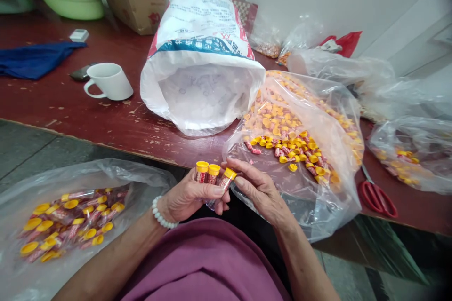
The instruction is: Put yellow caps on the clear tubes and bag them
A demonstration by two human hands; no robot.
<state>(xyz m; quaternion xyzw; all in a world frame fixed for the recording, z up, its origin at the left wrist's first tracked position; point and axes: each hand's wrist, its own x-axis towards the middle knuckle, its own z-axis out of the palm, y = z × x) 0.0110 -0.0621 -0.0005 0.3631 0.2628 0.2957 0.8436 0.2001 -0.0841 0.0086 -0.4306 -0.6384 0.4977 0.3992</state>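
My left hand [192, 195], with a beaded bracelet at its wrist, is wrapped round three small clear tubes [213, 176] that have yellow caps and red-and-white contents. The tubes stand side by side, the rightmost tilted to the right. At that tube's yellow cap is my right hand [259, 190], its fingers apart and a fingertip near or touching the cap; nothing shows in its grasp. Beyond my right hand lies an open clear bag [310, 211] full of yellow-capped pieces. Another clear bag [141, 176] at the lower left holds similar capped tubes.
A large white sack [205, 56] lies with its mouth towards me on the red table [67, 108]. Left of it stand a white mug [111, 82], a blue cloth [38, 60] and a green basin [67, 2]. Red-handled scissors [377, 197] lie at the right edge, near more plastic bags.
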